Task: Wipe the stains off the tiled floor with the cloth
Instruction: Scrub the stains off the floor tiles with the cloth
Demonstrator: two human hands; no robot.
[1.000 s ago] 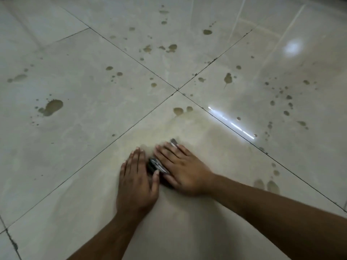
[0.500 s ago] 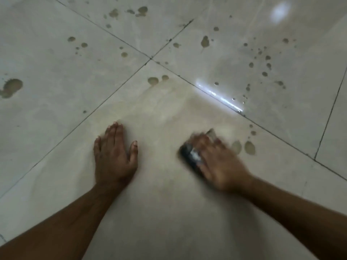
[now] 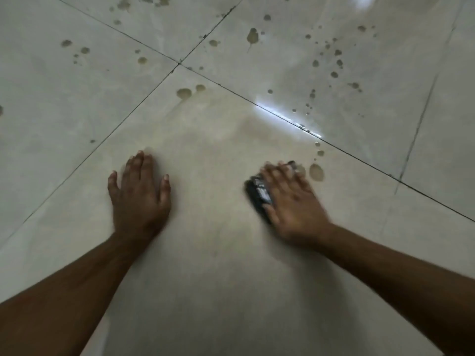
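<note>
My right hand (image 3: 293, 201) presses flat on a dark cloth (image 3: 257, 195) on the pale tiled floor (image 3: 205, 253); most of the cloth is hidden under the palm, and the hand is blurred. A brown stain (image 3: 316, 172) lies just right of its fingertips. My left hand (image 3: 140, 194) rests flat on the same tile, fingers spread, holding nothing. Two stains (image 3: 184, 93) sit near the tile's far corner. Several more brown spots (image 3: 334, 60) dot the tile at the upper right.
Dark grout lines (image 3: 179, 63) cross ahead of me. More stains (image 3: 142, 60) mark the upper left tiles and a larger drip (image 3: 252, 35) the far one. A bright reflection (image 3: 275, 109) glares along the right grout line.
My right hand slid the cloth away from the left hand to the right, toward the stain by the grout line. The left hand stayed flat on the tile. The view tilted down.
</note>
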